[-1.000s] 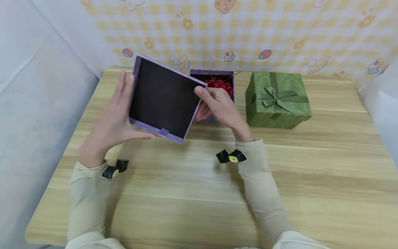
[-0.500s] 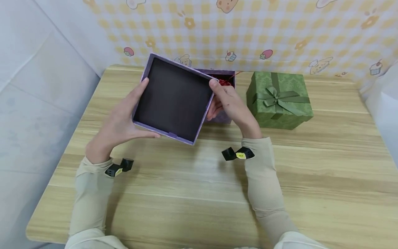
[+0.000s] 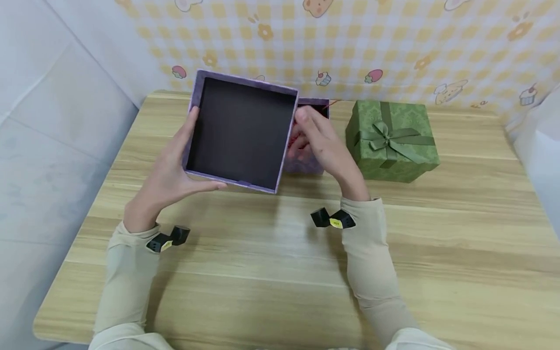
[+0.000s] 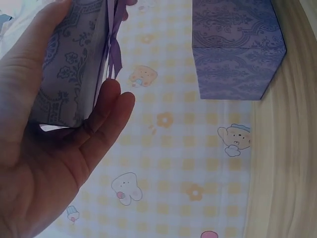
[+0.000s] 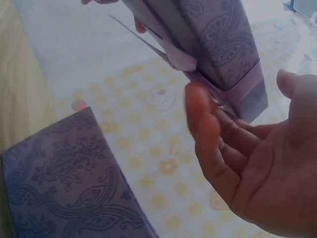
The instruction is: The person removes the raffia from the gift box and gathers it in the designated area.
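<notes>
A purple box lid (image 3: pixel 242 133) is held up, its black inside facing the head camera. My left hand (image 3: pixel 164 175) grips it at the left side, thumb along the lower edge. In the left wrist view, the lid (image 4: pixel 67 69) shows patterned purple sides and a ribbon. My right hand (image 3: pixel 323 143) is at the lid's right edge, its fingers loosely bent. From the right wrist, a gap shows between the thumb (image 5: pixel 292 89) and the lid (image 5: pixel 230 44). Behind stands the purple box base (image 3: pixel 308 166), largely hidden by the lid and right hand; some red shredded paper (image 3: pixel 292 141) shows.
A green gift box (image 3: pixel 393 146) with a ribbon bow stands to the right of the purple base on the wooden table (image 3: pixel 262 262). A yellow checked cloth (image 3: pixel 350 48) hangs behind the table. White sheeting (image 3: pixel 57 160) is at the left side.
The lid first shifted right, then moved slightly back left and up and turned more level. The right thumb has slid from over the lid's corner to beside its edge; the left hand kept its grip.
</notes>
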Motion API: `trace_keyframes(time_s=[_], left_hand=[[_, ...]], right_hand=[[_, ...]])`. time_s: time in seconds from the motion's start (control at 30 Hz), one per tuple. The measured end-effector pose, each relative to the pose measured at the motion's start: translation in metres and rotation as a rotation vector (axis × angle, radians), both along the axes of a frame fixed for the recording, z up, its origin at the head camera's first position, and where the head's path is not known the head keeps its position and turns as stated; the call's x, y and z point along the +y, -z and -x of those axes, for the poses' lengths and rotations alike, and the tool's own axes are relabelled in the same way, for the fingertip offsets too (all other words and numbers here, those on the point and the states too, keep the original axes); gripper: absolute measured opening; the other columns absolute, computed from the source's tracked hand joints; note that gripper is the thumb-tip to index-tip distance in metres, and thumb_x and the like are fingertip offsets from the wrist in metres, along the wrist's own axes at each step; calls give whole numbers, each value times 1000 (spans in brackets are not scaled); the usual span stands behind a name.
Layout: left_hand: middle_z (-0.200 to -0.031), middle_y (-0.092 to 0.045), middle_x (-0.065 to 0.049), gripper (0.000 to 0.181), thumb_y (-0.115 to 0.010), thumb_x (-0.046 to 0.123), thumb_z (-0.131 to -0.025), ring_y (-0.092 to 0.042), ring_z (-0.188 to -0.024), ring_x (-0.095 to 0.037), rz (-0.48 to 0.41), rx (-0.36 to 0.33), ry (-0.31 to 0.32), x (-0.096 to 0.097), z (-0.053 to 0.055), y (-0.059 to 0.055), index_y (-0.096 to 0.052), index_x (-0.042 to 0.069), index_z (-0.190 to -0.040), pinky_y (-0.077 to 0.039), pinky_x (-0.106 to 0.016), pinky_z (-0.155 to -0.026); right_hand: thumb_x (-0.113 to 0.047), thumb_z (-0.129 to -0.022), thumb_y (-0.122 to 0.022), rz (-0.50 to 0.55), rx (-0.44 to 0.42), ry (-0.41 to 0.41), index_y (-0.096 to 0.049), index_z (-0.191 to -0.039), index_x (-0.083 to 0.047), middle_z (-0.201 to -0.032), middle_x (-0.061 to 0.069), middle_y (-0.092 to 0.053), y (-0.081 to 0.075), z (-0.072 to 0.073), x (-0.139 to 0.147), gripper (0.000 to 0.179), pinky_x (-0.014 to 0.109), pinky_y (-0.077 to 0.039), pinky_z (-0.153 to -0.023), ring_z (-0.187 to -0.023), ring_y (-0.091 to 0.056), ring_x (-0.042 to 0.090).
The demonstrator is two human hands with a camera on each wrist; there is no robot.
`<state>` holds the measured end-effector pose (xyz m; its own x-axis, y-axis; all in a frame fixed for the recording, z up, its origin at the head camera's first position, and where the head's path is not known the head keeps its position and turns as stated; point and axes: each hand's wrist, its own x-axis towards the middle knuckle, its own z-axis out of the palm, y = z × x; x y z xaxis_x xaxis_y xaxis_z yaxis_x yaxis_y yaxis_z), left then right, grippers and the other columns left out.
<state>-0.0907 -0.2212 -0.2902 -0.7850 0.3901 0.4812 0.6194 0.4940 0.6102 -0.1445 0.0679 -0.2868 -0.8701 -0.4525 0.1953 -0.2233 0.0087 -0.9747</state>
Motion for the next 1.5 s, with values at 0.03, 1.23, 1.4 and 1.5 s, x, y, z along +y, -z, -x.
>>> trace_keyframes(time_s=[0.03, 1.23, 1.4, 1.5], left_hand=[[-152, -19, -13, 120, -80, 49, -59, -22, -137, -26, -14, 2, -4, 2, -2, -4, -16, -3, -147, -21, -32, -108], [-153, -14, -13, 123, -85, -13, -53, -16, -139, -17, 15, -69, -182, -9, -10, -24, -10, 1, -149, -17, -25, -108], [-153, -16, -11, 123, -85, -13, -53, -17, -139, -17, 8, -113, -174, -24, -4, -17, -10, 5, -150, -18, -25, -107], [-154, -15, -8, 123, -83, -14, -55, -17, -138, -14, -1, -162, -182, -28, -6, -18, -9, 10, -151, -19, -22, -106]], right_hand=[[-41, -97, -40, -4, 18, 1, -45, -123, -6, -92, 20, -61, -2, -1, -1, 44, 39, -50, -57, -73, -61, 35], [-47, -74, -75, -411, 404, -48, 1, -151, -24, -154, -9, 5, 4, -18, -47, 111, 36, -24, -107, -137, 4, 0], [-41, -76, -76, -341, 367, -74, 2, -151, -19, -154, -5, 4, 5, -20, -56, 110, 30, -32, -103, -137, 0, 2], [-38, -75, -77, -298, 340, -84, 1, -151, -17, -155, -1, 2, 7, -20, -61, 110, 30, -38, -98, -137, -5, 4]])
